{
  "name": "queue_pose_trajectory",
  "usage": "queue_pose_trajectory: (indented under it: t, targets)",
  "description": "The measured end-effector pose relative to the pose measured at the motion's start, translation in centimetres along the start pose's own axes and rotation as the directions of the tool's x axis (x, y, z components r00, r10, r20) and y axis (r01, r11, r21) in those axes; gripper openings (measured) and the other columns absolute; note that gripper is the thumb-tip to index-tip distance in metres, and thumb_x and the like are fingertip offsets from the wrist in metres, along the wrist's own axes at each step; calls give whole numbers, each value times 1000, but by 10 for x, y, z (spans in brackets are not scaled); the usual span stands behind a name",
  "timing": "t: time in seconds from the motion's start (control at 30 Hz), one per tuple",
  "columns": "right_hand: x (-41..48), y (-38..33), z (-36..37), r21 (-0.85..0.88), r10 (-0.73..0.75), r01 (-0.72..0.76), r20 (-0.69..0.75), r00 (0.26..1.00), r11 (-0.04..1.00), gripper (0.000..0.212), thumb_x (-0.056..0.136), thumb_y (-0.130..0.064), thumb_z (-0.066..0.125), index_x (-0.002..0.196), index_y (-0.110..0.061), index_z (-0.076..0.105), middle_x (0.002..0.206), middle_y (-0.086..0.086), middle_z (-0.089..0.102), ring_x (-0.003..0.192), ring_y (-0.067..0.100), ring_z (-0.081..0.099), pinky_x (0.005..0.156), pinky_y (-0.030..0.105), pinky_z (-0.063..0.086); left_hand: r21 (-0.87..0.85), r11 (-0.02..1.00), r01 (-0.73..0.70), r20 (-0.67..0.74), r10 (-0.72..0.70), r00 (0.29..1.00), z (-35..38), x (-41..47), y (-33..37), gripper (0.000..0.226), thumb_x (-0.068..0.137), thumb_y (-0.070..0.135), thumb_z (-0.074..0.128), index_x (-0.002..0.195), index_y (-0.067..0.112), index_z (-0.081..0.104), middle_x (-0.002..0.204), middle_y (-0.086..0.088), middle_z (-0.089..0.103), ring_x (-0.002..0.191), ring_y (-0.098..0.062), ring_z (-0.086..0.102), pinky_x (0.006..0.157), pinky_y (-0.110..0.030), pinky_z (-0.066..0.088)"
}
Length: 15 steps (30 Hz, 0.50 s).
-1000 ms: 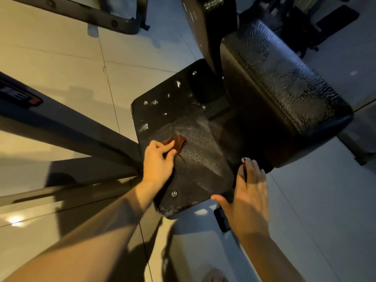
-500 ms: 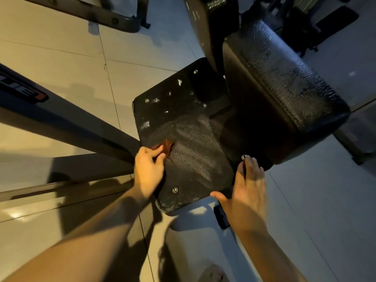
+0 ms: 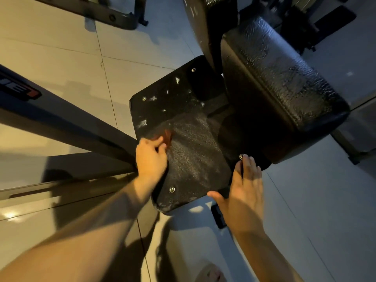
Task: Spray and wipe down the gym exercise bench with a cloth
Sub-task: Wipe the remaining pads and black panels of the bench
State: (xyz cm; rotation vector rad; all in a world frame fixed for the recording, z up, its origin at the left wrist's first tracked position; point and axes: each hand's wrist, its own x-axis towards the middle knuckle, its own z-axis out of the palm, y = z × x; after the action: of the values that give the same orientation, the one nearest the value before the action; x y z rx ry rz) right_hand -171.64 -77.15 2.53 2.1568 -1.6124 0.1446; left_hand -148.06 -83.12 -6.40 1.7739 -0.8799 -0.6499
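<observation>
The bench's black base plate lies low over the floor, dusty, with white flecks and bolts at its corners. Above it to the right sits the black padded cushion, its cracked vinyl glistening. My left hand is at the plate's left edge and pinches a small brown cloth against the surface; most of the cloth is hidden under my fingers. My right hand rests flat on the plate's right front corner, fingers straight, tips next to a bolt.
A dark grey metal frame beam runs diagonally on the left and meets the plate. Another frame bar crosses the top left. Pale floor tiles surround the bench. More dark gym gear stands at the top right.
My left hand has dragged the cloth leftward across the plate, from near its middle to its left edge. My right hand has stayed on the front right corner.
</observation>
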Motion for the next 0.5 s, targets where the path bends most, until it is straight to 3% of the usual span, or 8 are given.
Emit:
queue_pose_trajectory:
  t: [0.07, 0.17, 0.23, 0.27, 0.3, 0.4, 0.5]
  targets:
    - [0, 0, 1, 0, 3, -3, -11, 1000, 1000, 105, 86, -76, 49, 148, 9, 43, 160, 27, 33, 152, 42, 26, 124, 55, 23, -52, 995, -86, 29, 88, 996, 9, -46, 20, 30, 97, 22, 68, 126, 18, 72, 106, -1, 55, 101, -23, 57, 98, -40, 48]
    - [4, -1, 1, -23, 15, -15, 1, 1000, 1000, 110, 75, -69, 69, 148, 9, 44, 160, 27, 33, 152, 42, 26, 123, 55, 23, -173, 932, -320, 206, 352, 913, 20, -89, 44, 28, 96, 23, 66, 123, 22, 74, 98, 7, 47, 94, -12, 50, 89, -21, 43]
    - [5, -2, 1, -30, 30, -30, 12, 999, 999, 112, 72, -71, 67, 148, 7, 43, 159, 26, 34, 151, 42, 27, 122, 53, 20, -182, 888, -422, 229, 456, 860, 22, -65, 46, 29, 97, 21, 67, 124, 25, 73, 99, 7, 48, 94, -10, 49, 86, -15, 40]
    - [5, -3, 1, -28, 39, -38, 19, 999, 999, 111, 74, -74, 59, 148, 7, 43, 160, 25, 34, 151, 41, 27, 122, 52, 19, -158, 888, -433, 196, 458, 867, 23, -46, 41, 30, 97, 21, 67, 126, 25, 73, 100, 5, 49, 94, -11, 51, 88, -18, 41]
    - [4, -4, 0, -24, 46, -45, 25, 999, 999, 110, 75, -75, 52, 149, 6, 43, 160, 24, 34, 151, 41, 27, 122, 51, 17, -120, 909, -399, 143, 414, 899, 22, -26, 36, 30, 97, 22, 68, 126, 24, 72, 100, 4, 51, 95, -14, 53, 90, -24, 44]
    - [2, -5, -4, -31, 46, -45, 28, 999, 998, 109, 76, -77, 46, 149, 5, 45, 159, 24, 36, 151, 41, 29, 122, 50, 19, -45, 993, -108, 51, 110, 993, 14, 39, 11, 31, 98, 28, 64, 129, 26, 72, 116, -1, 67, 107, -22, 64, 102, -39, 49]
    - [1, -4, -5, -27, 41, -40, 37, 998, 999, 111, 76, -78, 49, 149, 6, 45, 160, 24, 35, 151, 40, 28, 122, 50, 20, -60, 998, 21, 29, -20, 999, 10, 35, 12, 32, 98, 27, 64, 130, 23, 71, 126, -2, 67, 114, -21, 64, 105, -30, 45]
